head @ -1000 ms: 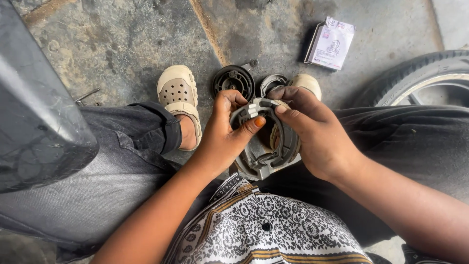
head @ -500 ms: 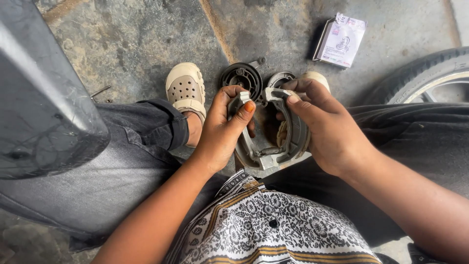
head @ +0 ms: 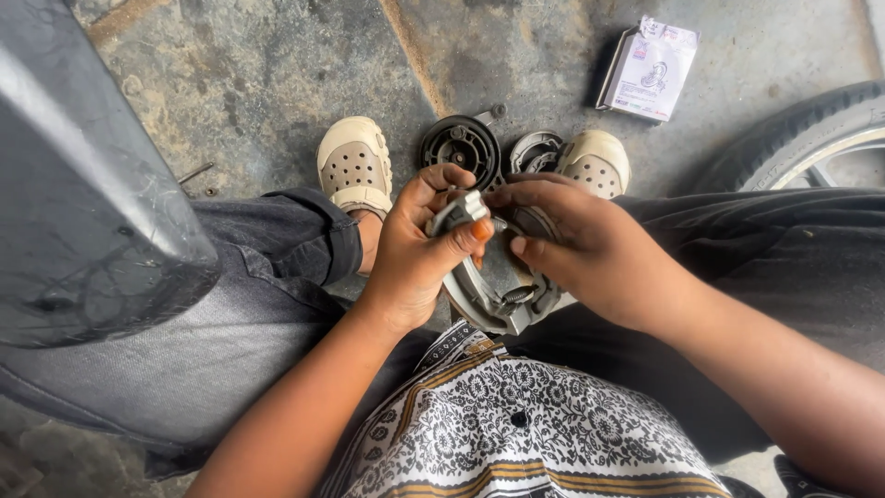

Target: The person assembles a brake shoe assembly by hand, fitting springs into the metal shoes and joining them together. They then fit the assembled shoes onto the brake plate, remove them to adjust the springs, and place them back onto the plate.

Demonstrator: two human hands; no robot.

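The person is sitting low over a stained concrete floor (head: 258,74), holding a pair of curved metal brake shoes (head: 493,295) between the knees, just above the lap. The left hand (head: 419,254) is gripping the left side of the shoes, its fingers (head: 461,235) clamped on the upper end with the thumb pressing across the top. The right hand (head: 585,244) is covering the right side, its fingers closed around the same upper end, touching the left hand's fingertips. A small coiled spring (head: 516,295) is showing at the lower end of the shoes. On the floor just beyond the hands a round black drum plate (head: 459,146) is lying between two beige clogs (head: 355,161), with another worn shoe part (head: 533,149) beside it. A small white box (head: 648,69) is lying farther off, near a tyre (head: 784,129).
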